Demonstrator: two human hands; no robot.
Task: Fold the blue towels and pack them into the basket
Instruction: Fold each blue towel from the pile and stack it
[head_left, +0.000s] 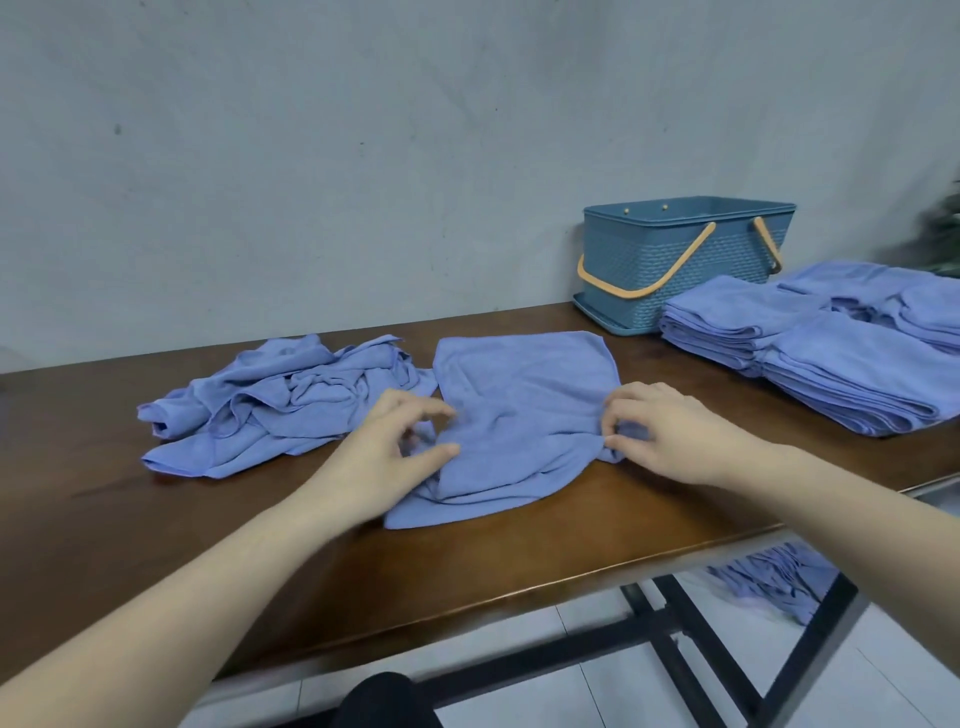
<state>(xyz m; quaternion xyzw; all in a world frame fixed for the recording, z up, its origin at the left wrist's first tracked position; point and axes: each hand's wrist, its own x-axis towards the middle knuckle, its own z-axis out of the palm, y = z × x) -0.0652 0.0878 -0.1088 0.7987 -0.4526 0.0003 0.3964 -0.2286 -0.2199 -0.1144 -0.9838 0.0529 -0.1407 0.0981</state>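
Three folded stacks (852, 364) sat at bench (156, 545) right edge, basket (675, 260) unpacked, crumpled pile (275, 400) left; left hand (387, 447) and right hand (670, 431) pinched one towel (519, 410).

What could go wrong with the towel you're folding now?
1. The towel is wrinkled near both hands, the left hand and the right hand, so the fold might come out crooked.
2. Its left edge touches the messy pile, so lifting it could drag another towel along.
3. Its near corner lies towards the table edge and might slip off.
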